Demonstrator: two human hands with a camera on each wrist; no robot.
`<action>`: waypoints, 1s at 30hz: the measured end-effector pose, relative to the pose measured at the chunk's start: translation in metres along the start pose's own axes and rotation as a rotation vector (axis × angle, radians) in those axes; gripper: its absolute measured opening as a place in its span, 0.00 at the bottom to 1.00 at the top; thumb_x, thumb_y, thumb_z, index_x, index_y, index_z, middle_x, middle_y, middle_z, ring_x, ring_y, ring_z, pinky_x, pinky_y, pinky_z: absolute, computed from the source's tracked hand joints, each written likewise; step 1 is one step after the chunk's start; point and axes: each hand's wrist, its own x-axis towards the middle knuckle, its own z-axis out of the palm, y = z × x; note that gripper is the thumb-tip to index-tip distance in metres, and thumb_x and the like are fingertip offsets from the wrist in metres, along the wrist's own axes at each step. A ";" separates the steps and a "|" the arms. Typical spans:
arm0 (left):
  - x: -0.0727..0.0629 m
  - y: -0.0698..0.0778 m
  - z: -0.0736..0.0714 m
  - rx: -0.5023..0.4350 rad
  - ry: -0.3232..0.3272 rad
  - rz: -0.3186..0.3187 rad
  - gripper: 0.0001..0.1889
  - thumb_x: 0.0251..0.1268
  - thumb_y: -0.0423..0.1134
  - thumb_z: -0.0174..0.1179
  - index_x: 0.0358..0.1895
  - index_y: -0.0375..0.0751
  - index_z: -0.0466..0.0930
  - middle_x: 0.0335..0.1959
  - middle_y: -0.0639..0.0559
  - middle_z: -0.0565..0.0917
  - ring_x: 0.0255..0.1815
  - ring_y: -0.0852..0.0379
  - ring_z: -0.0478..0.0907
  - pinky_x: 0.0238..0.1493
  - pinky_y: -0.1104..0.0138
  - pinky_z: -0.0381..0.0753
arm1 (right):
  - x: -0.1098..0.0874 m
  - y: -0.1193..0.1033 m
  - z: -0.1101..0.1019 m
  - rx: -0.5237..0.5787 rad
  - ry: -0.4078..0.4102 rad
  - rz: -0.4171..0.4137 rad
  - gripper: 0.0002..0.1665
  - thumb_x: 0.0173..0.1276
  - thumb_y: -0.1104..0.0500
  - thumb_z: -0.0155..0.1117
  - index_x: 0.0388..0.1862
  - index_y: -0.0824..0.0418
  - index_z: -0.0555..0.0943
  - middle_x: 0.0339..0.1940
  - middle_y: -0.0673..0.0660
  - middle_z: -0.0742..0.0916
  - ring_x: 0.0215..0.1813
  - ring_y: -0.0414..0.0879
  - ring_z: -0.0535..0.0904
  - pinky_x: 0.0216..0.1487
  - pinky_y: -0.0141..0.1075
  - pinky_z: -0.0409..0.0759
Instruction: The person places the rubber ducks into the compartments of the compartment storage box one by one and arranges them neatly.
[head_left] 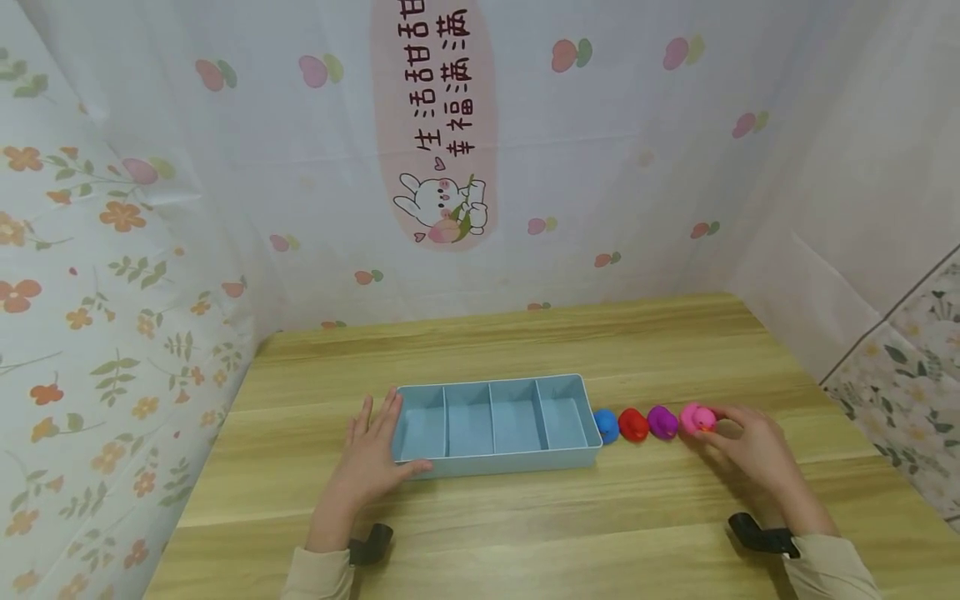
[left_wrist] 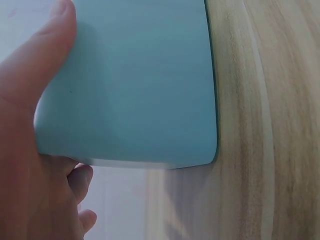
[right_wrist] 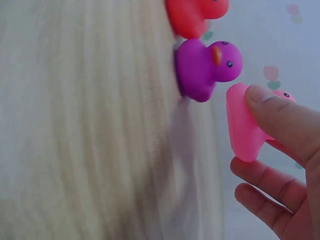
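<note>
My left hand [head_left: 367, 458] rests against the left end of a light-blue box [head_left: 495, 463] with compartments in a row. Its thumb [left_wrist: 47, 55] lies along the front wall, and its other fingers extend by the left end, spread out. At the right, my right hand [head_left: 757, 446] pinches a pink rubber duck [head_left: 696, 418] between thumb and fingers; in the right wrist view that duck [right_wrist: 242, 125] is tilted and held off the wooden surface. Just left of it sits a purple rubber duck [head_left: 662, 422], then a red one [head_left: 633, 426] and a blue one [head_left: 607, 427] close by the box's right end.
The wood-grain table [head_left: 487, 533] carries the box and the row of ducks. Behind it hangs a white curtain [head_left: 525, 183] with fruit prints, a rabbit and writing. Flowered cloth [head_left: 112, 333] hangs at the left. A black wrist mount [head_left: 757, 533] sits at each sleeve.
</note>
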 end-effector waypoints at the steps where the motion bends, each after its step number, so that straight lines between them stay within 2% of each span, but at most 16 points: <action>1: 0.000 0.000 0.000 -0.001 0.001 0.002 0.60 0.45 0.68 0.65 0.76 0.38 0.46 0.78 0.45 0.49 0.77 0.34 0.38 0.70 0.35 0.43 | 0.000 0.000 0.000 0.002 0.008 -0.001 0.24 0.47 0.63 0.77 0.44 0.70 0.82 0.39 0.68 0.85 0.43 0.61 0.78 0.45 0.52 0.72; 4: 0.000 0.000 0.000 -0.001 0.007 0.015 0.60 0.45 0.67 0.66 0.76 0.37 0.46 0.78 0.44 0.50 0.77 0.33 0.39 0.70 0.35 0.45 | 0.001 0.000 0.000 0.015 0.025 -0.005 0.23 0.47 0.62 0.78 0.43 0.67 0.83 0.39 0.66 0.86 0.45 0.40 0.75 0.45 0.41 0.70; 6: -0.001 -0.001 0.000 -0.005 0.009 0.025 0.60 0.45 0.67 0.66 0.76 0.36 0.47 0.77 0.42 0.50 0.76 0.32 0.39 0.70 0.36 0.47 | 0.003 -0.002 0.000 0.029 0.026 0.001 0.23 0.47 0.61 0.78 0.44 0.66 0.83 0.40 0.65 0.86 0.45 0.31 0.70 0.45 0.39 0.69; 8: -0.001 -0.001 0.000 -0.007 0.009 0.035 0.60 0.46 0.66 0.66 0.75 0.34 0.47 0.77 0.41 0.50 0.76 0.32 0.39 0.70 0.37 0.50 | 0.005 -0.004 0.000 0.048 0.012 0.007 0.22 0.49 0.61 0.77 0.44 0.67 0.83 0.41 0.65 0.86 0.46 0.33 0.71 0.46 0.43 0.70; 12: 0.000 -0.002 0.000 -0.026 0.002 0.046 0.60 0.47 0.66 0.66 0.75 0.33 0.46 0.77 0.40 0.50 0.76 0.32 0.40 0.70 0.39 0.52 | 0.010 -0.012 0.001 0.063 -0.008 0.022 0.23 0.51 0.60 0.76 0.45 0.69 0.82 0.42 0.68 0.85 0.47 0.57 0.75 0.48 0.54 0.70; 14: 0.000 -0.002 0.000 -0.045 -0.001 0.047 0.60 0.47 0.65 0.66 0.75 0.33 0.46 0.77 0.40 0.49 0.76 0.32 0.40 0.70 0.39 0.53 | 0.013 -0.015 0.004 0.071 -0.006 0.025 0.23 0.51 0.60 0.76 0.45 0.70 0.82 0.42 0.68 0.85 0.48 0.62 0.75 0.49 0.55 0.70; 16: 0.000 -0.002 0.001 -0.064 -0.004 0.048 0.59 0.47 0.64 0.67 0.75 0.33 0.46 0.77 0.40 0.49 0.76 0.32 0.40 0.70 0.39 0.53 | 0.016 -0.020 0.006 0.075 0.001 0.032 0.24 0.51 0.59 0.76 0.45 0.69 0.82 0.42 0.67 0.85 0.48 0.57 0.75 0.50 0.53 0.70; 21: 0.000 -0.004 0.002 -0.099 -0.013 0.040 0.59 0.48 0.63 0.67 0.75 0.33 0.45 0.78 0.40 0.47 0.76 0.32 0.40 0.69 0.39 0.54 | 0.023 -0.031 0.013 0.094 0.020 0.042 0.22 0.51 0.58 0.77 0.44 0.66 0.83 0.39 0.62 0.86 0.46 0.30 0.70 0.49 0.40 0.68; 23: 0.000 -0.004 0.002 -0.110 -0.015 0.039 0.60 0.48 0.63 0.67 0.75 0.33 0.45 0.78 0.40 0.47 0.76 0.31 0.39 0.69 0.38 0.55 | 0.025 -0.036 0.015 0.101 0.025 0.037 0.22 0.51 0.58 0.77 0.44 0.66 0.84 0.39 0.60 0.86 0.45 0.25 0.67 0.48 0.39 0.68; 26: 0.000 -0.004 0.002 -0.125 -0.019 0.044 0.59 0.48 0.63 0.68 0.75 0.33 0.45 0.78 0.39 0.47 0.76 0.31 0.40 0.70 0.39 0.54 | 0.028 -0.044 0.019 0.113 0.024 0.034 0.22 0.51 0.58 0.77 0.43 0.65 0.84 0.38 0.59 0.85 0.44 0.26 0.68 0.47 0.37 0.68; 30: 0.001 -0.004 0.002 -0.157 -0.038 0.051 0.59 0.49 0.62 0.68 0.75 0.32 0.43 0.78 0.38 0.45 0.76 0.33 0.43 0.72 0.42 0.51 | 0.031 -0.054 0.025 0.121 0.013 0.030 0.22 0.52 0.57 0.77 0.44 0.65 0.83 0.38 0.58 0.85 0.44 0.40 0.73 0.47 0.36 0.69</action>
